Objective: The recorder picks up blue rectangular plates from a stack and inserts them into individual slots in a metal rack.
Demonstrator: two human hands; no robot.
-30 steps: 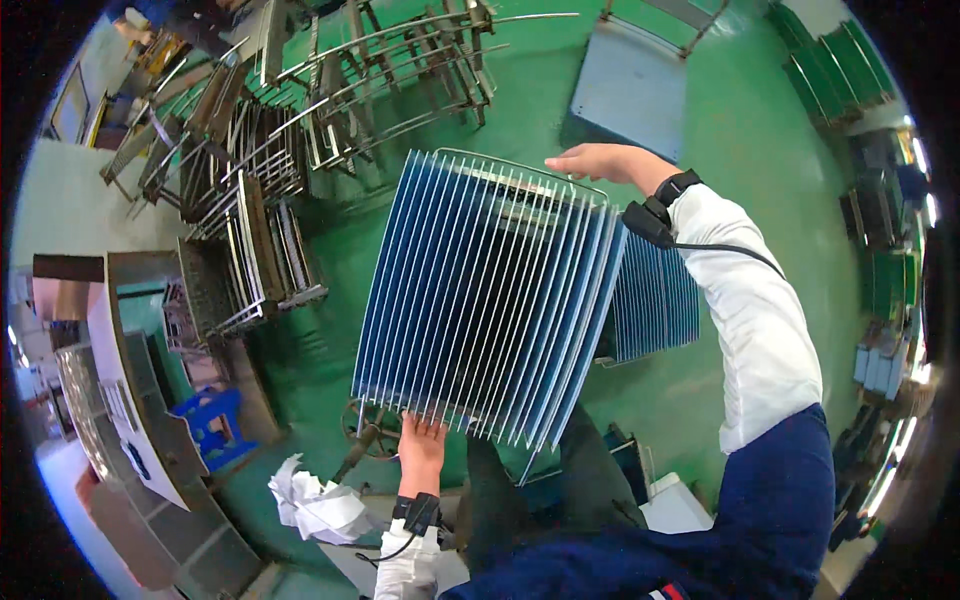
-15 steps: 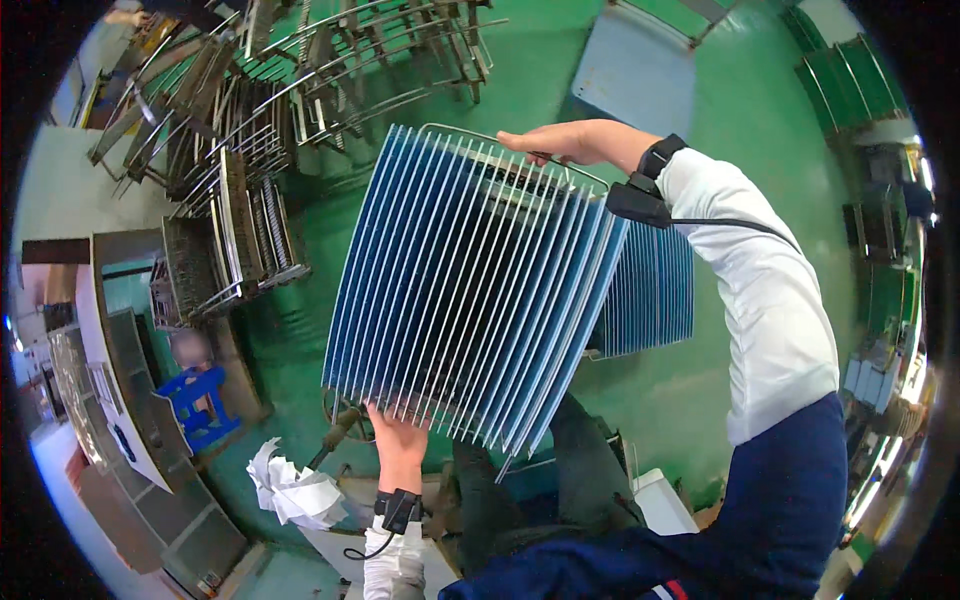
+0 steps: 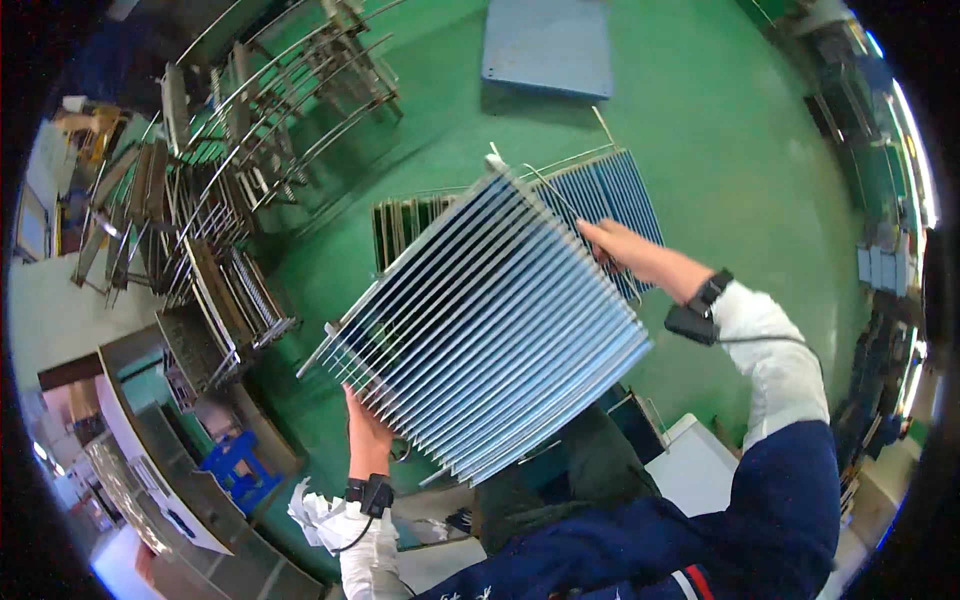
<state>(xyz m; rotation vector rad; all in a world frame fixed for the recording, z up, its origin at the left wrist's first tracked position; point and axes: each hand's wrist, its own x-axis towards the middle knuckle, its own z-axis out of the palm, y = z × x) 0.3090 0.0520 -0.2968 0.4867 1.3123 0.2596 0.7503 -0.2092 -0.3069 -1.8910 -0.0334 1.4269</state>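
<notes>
A wire rack packed with thin blue panels (image 3: 490, 330) is held up in front of my body, tilted, its pale panel edges facing me in parallel rows. My right hand (image 3: 622, 252) is closed at the rack's far right side, on its thin wire handle. At the lower left corner, my left hand (image 3: 368, 425) grips the rack from below, some of its fingers hidden behind the panels. Beyond the held rack, a second rack of blue panels (image 3: 610, 190) stands on the green floor, partly covered by the first. Beside it sits a rack with brownish slats (image 3: 405, 225), also partly hidden.
Several empty metal racks (image 3: 225, 190) are heaped at the left. A blue-grey flat-topped box (image 3: 548, 45) stands at the far side. A blue plastic stool (image 3: 240, 470) is at the lower left, and a white surface (image 3: 697, 465) is near my legs.
The held rack has turned clockwise and come lower, with both hands still on it. My right hand has moved down and nearer. The view has shifted, uncovering more racks on the floor.
</notes>
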